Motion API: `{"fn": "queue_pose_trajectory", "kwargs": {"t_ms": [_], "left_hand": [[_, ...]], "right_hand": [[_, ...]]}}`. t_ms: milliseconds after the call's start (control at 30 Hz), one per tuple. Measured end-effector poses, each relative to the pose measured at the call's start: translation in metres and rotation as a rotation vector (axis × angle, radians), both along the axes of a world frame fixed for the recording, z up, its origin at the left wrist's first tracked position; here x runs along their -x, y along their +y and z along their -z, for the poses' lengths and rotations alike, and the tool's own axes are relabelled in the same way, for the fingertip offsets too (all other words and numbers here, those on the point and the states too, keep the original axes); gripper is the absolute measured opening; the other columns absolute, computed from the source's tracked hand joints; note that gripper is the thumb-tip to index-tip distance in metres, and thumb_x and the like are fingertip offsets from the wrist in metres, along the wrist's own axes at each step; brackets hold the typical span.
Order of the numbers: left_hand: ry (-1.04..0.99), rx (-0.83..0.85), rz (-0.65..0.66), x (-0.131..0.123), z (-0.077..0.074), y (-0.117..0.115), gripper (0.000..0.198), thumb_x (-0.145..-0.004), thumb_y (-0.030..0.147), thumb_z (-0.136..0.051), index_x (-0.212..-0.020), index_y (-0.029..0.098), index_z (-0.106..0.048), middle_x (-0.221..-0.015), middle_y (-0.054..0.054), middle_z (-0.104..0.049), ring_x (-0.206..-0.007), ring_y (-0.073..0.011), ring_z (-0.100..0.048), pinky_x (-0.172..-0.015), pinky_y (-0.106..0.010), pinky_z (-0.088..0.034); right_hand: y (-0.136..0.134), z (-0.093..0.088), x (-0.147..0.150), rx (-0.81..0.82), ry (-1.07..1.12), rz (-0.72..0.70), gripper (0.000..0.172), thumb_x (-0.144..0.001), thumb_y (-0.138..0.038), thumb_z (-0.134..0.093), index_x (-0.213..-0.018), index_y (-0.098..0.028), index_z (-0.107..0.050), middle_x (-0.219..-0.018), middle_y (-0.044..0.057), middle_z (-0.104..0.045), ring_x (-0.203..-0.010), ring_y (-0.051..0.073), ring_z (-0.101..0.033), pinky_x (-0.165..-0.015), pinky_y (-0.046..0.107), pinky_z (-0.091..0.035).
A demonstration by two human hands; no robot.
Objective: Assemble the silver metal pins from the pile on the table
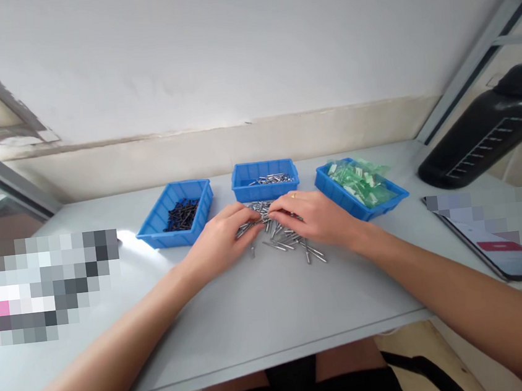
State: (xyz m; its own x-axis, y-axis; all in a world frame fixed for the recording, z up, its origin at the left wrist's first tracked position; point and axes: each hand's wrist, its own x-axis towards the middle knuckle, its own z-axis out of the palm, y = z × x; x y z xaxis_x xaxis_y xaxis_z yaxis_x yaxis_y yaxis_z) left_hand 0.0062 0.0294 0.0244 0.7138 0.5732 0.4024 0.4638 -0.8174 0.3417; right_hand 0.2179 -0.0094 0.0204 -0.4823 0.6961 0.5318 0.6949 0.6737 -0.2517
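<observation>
While the pin pile [289,240] is lying centre-frame, axes mixed, I am watching left hand [221,237] and right hand [320,217] curling over it, equally near; whether either is gripping, I cannot tell.

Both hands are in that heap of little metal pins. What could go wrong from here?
The loose silver metal pins lie spread on the pale grey table with no rim around them; a sweep of the left hand or right hand could roll some toward the near edge. Stray pins might also be flicked into the blue plastic tray of black parts close to the left hand, mixing the two.
</observation>
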Motion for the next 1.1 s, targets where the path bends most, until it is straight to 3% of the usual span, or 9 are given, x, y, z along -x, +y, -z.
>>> {"fn": "queue_pose_trajectory", "kwargs": {"t_ms": [233,433,767,900,1100], "left_hand": [[-0.013,-0.069,0.077,0.0,0.0,-0.001,0.021,-0.093,0.028,-0.046,-0.094,0.017,-0.062,-0.093,-0.005,-0.062,-0.091,-0.0164,-0.058,-0.081,-0.028,-0.047],[-0.092,-0.082,0.02,0.0,-0.004,-0.005,0.023,-0.095,0.027,-0.041,-0.101,0.016,-0.061,-0.094,-0.006,-0.062,-0.088,-0.0153,-0.058,-0.082,-0.029,-0.047],[-0.312,-0.267,-0.094,-0.003,-0.009,-0.01,0.009,-0.086,0.025,-0.059,-0.089,0.019,-0.065,-0.085,-0.003,-0.062,-0.079,-0.0141,-0.059,-0.075,-0.029,-0.05],[-0.313,-0.263,-0.039,-0.003,-0.007,-0.012,0.008,-0.086,0.021,-0.059,-0.09,0.017,-0.065,-0.085,-0.004,-0.062,-0.079,-0.0138,-0.059,-0.073,-0.028,-0.05],[-0.311,-0.242,-0.001,-0.003,-0.009,-0.013,0.008,-0.086,0.017,-0.057,-0.089,0.016,-0.064,-0.085,-0.004,-0.062,-0.081,-0.0145,-0.059,-0.074,-0.028,-0.05]], "right_hand": [[-0.006,-0.003,0.003,-0.091,0.071,-0.023,0.022,-0.094,-0.031,-0.042,-0.095,-0.019,-0.06,-0.08,0.002,-0.065,-0.075,0.014,-0.057,-0.069,0.026,-0.042],[-0.006,-0.003,0.001,-0.119,0.123,0.052,0.024,-0.095,-0.034,-0.04,-0.094,-0.021,-0.06,-0.083,0.002,-0.065,-0.077,0.014,-0.058,-0.072,0.027,-0.042],[-0.002,0.001,0.003,-0.043,0.002,0.004,0.024,-0.095,-0.027,-0.039,-0.106,-0.019,-0.06,-0.094,0.003,-0.068,-0.084,0.016,-0.061,-0.074,0.027,-0.044],[-0.001,0.001,0.004,0.044,-0.065,-0.012,0.024,-0.095,-0.024,-0.039,-0.106,-0.019,-0.06,-0.1,0.004,-0.068,-0.089,0.017,-0.062,-0.075,0.028,-0.044],[-0.003,-0.001,0.006,0.113,-0.15,-0.021,0.023,-0.094,-0.024,-0.04,-0.095,-0.018,-0.062,-0.09,0.004,-0.068,-0.083,0.016,-0.062,-0.072,0.026,-0.042]]}}
